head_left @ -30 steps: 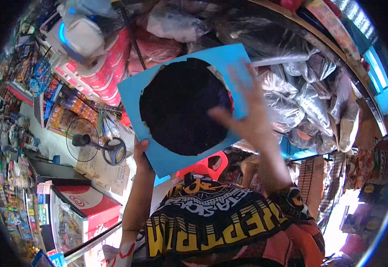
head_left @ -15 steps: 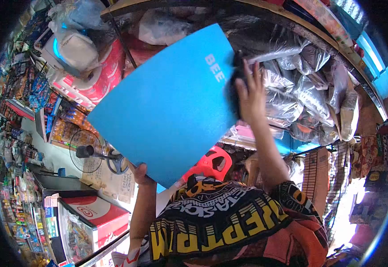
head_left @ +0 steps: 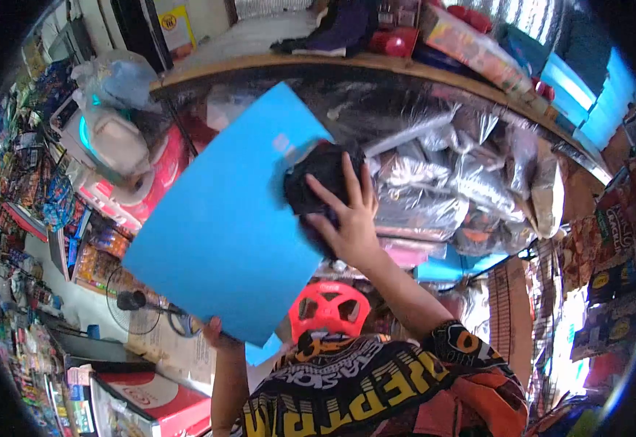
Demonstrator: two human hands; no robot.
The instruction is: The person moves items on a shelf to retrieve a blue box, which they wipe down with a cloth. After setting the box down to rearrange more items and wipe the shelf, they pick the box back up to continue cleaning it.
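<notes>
A large flat blue panel [head_left: 216, 211] is held up tilted in front of me. At its lower corner my left hand [head_left: 216, 332] grips the edge, with much of the hand hidden behind the panel. My right hand [head_left: 347, 218] presses a bunched black cloth [head_left: 318, 178] against the panel's upper right part, its fingers spread over the cloth. The cloth covers most of the pale lettering on the panel.
A red plastic chair [head_left: 330, 306] stands below the panel. Plastic-wrapped goods [head_left: 434, 189] fill a shelf under a wooden ledge [head_left: 376, 65]. At the left are a fan [head_left: 132, 300], a red-topped case [head_left: 150, 397] and hanging packets.
The panel has shifted left and down. My right hand and the black cloth have moved left from the panel's right edge onto its face. My left hand is lower.
</notes>
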